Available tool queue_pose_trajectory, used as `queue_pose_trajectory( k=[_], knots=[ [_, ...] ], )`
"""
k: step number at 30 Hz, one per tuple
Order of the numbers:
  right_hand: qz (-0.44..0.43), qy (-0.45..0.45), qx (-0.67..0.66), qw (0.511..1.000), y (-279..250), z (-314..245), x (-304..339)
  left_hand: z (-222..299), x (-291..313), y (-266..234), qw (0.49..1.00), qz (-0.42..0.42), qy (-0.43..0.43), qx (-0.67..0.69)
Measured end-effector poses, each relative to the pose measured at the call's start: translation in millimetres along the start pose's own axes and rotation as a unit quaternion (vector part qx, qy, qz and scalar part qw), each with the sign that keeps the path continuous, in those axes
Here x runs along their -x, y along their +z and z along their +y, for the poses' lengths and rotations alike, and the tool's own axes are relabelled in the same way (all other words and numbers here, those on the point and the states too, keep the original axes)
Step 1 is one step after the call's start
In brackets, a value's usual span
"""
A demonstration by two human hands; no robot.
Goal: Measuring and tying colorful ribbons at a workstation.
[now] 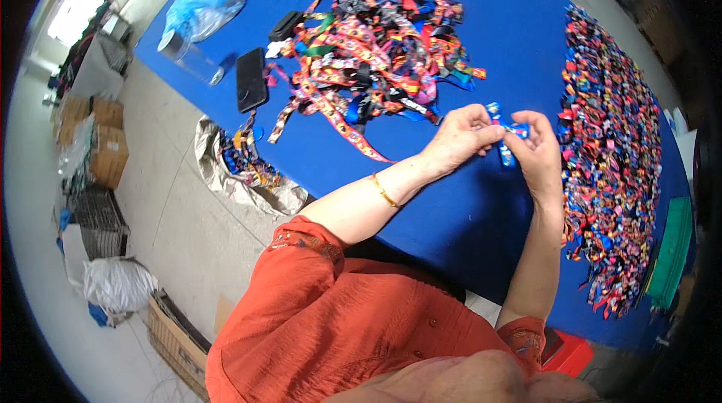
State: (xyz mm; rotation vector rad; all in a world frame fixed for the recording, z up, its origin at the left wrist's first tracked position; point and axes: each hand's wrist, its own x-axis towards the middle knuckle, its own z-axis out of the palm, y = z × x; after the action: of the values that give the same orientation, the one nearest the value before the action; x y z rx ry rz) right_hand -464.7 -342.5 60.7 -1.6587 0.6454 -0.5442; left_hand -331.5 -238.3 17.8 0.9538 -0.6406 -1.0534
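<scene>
Over the blue-covered table (459, 200), my left hand (459, 136) and my right hand (540, 153) meet at a short blue patterned ribbon (507, 156). The ribbon is crossed or knotted between my fingertips; how it is looped is too small to tell. Each hand pinches a part of it with thumb and fingers. Beyond my left hand lies a big tangled heap of printed ribbons (368, 49), mostly red, yellow and black. To the right of my right hand, many small knotted ribbon pieces (613, 155) lie in dense rows.
Far left on the table are a black phone (251, 80), a clear bottle (192, 59), a black case (286, 25) and a blue plastic bag (207, 8). An open sack (213, 166) of scraps stands below the left edge. A green object (671, 253) lies at right.
</scene>
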Motion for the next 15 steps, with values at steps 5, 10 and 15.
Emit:
queue_pose_trajectory(
  k=[5,10,15],
  knots=[
    [0.008,0.024,-0.069,0.997,3,15,12,3,3,0,0.999,0.024,0.003,-0.038],
    [0.028,0.025,-0.013,0.999,3,27,19,2,3,4,0.998,0.026,-0.015,-0.061],
    [0.005,0.023,0.003,1.000,5,41,19,5,4,7,0.998,0.044,-0.030,-0.037]
  ],
)
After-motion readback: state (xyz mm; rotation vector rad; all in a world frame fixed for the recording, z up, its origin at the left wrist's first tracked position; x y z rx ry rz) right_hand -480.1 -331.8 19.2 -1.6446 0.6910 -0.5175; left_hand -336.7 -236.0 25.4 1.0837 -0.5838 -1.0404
